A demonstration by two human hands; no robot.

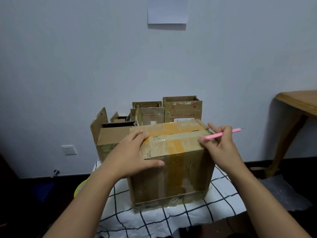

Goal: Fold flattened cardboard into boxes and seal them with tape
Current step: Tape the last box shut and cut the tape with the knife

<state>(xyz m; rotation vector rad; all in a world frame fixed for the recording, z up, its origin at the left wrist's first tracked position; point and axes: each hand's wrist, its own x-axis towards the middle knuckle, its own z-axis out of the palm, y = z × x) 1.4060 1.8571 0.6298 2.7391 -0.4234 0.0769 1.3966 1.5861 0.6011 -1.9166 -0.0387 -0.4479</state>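
A brown cardboard box [178,174] stands upright on a small table with a white checked cloth [171,219]. Its top flaps are closed and crossed with yellow and clear tape. My left hand [133,155] rests on the box's top left corner, fingers spread on the top and thumb on the front face. My right hand [221,143] holds a slim pink cutter [223,133] like a pen, its tip at the right end of the top seam.
Several open cardboard boxes [181,109] stand behind and to the left [109,134] of the taped box. A wooden table [298,102] stands at the right. Bubble wrap [283,191] lies on the dark floor. A wall socket [69,149] is at the left.
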